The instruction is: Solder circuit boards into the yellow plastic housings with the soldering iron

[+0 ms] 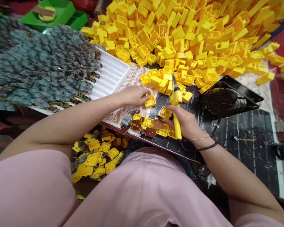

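My left hand is closed at the fingertips on the edge of a small open yellow plastic case at the mat's middle. My right hand wraps round a yellow soldering gun, its dark tip pointing away from me and solder wire trailing by my wrist. Close to the right fingertips lies another yellow case. Between my hands and the table's near edge sits a row of open yellow cases, with brown boards on and beside them. A small grey-green part with wires lies at the row's left end.
A large heap of yellow cases covers the back. Many grey-green wired parts lie left, beside a white ribbed tray. A black fan stands right. Below the edge, a container holds yellow pieces. Green bins stand back left.
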### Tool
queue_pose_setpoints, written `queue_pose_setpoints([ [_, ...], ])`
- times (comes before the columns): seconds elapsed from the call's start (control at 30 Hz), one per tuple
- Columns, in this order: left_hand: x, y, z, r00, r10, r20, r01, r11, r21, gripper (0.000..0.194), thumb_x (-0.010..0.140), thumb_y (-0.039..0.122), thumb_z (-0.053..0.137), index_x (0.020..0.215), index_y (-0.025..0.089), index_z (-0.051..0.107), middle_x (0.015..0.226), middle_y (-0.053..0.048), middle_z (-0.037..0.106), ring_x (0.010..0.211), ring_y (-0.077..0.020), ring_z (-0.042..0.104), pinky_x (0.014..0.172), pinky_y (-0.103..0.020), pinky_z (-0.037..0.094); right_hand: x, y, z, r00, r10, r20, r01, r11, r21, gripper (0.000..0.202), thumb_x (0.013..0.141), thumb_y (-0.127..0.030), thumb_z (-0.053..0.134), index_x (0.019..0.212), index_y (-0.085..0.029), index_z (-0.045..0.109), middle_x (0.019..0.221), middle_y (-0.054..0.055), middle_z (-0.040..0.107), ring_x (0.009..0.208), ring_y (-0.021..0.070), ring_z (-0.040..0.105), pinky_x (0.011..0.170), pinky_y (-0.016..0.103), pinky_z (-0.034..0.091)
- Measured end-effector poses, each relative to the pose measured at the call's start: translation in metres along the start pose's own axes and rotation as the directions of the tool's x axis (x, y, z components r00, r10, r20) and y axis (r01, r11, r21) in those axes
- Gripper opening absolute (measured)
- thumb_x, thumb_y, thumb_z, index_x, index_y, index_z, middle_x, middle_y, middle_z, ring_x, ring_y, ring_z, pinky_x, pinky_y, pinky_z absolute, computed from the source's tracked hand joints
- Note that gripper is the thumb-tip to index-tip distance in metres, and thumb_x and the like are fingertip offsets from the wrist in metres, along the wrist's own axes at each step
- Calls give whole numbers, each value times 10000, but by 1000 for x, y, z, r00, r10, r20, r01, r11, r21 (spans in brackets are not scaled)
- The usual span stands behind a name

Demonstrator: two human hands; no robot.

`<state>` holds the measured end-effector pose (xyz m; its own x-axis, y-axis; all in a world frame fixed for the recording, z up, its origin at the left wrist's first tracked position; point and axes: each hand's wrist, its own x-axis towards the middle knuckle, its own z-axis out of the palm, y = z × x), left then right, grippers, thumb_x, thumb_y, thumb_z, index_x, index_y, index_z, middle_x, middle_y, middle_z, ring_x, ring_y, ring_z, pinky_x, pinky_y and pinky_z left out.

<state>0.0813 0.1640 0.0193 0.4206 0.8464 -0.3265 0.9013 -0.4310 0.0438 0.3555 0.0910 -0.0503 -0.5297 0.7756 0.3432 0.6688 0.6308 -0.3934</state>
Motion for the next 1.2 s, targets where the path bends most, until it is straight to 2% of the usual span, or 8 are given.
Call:
queue_pose_setpoints([
  [0.2,5,11,0,998,26,-58,-25,1000,13,449,1063,204,578,1465,268,766,1324,-101,820,1288,-338,762,1041,-397,582,2,4,-5,1000,-20,-14,21,999,40,344,1053,-391,685,1368,-258,645,1222,103,812,1053,261,814,893,355,656],
  [0.33,10,23,-1,971,236,-40,-236,972,-3,457,1029,99,585,1372,283,824,1392,-63,805,1331,-299,737,1092,-366,549,0,8,-13,999,-40,-26,42,996,83,329,1061,-385,682,1361,-258,637,1222,96,817,1031,244,820,895,343,663],
  [0.47,14,30,0,909,401,-112,-416,871,-262,527,943,22,541,1313,250,839,1333,-12,825,1239,-193,776,1085,-287,554,1,4,-15,995,-93,-32,96,987,126,344,1071,-367,683,1388,-249,623,1228,93,821,1038,228,826,887,317,670],
  [0.63,-22,-19,-5,926,143,-348,-287,868,-406,432,990,304,503,1254,238,839,1251,10,820,1262,-228,771,1155,-419,552,-2,2,-20,995,-80,-51,85,990,112,354,1070,-431,713,1373,-259,649,1261,87,824,1048,234,834,915,337,695],
  [0.77,-80,-58,7,960,234,-155,-279,852,-443,559,962,577,528,1285,227,820,1290,-41,821,1246,-257,774,1146,-475,566,-5,4,-26,991,-41,-128,52,995,80,307,1066,-373,726,1348,-264,669,1337,81,811,1131,264,831,959,397,718],
  [0.87,-106,-49,35,951,230,-204,-306,782,-543,474,985,539,606,1300,248,808,1512,-107,746,1424,-260,696,1240,-438,530,-1,1,-26,983,-72,-170,86,993,78,320,1060,-318,735,1366,-267,657,1363,75,802,1145,258,829,963,377,714],
  [1.0,-112,-20,70,934,-58,-352,-226,667,-710,353,1051,488,565,1078,261,834,1320,-86,837,1345,-228,751,1254,-449,552,15,-8,-22,975,-189,-114,196,979,58,308,1078,-281,683,1384,-255,654,1226,64,821,1094,261,825,988,408,695],
  [1.2,-104,-18,55,920,-260,-292,-170,408,-897,351,986,526,623,979,221,796,1111,-98,868,1163,-243,816,1110,-472,643,49,-15,-4,962,-271,20,269,960,78,336,1096,-276,576,1420,-206,635,1205,96,797,1111,277,798,982,425,665],
])
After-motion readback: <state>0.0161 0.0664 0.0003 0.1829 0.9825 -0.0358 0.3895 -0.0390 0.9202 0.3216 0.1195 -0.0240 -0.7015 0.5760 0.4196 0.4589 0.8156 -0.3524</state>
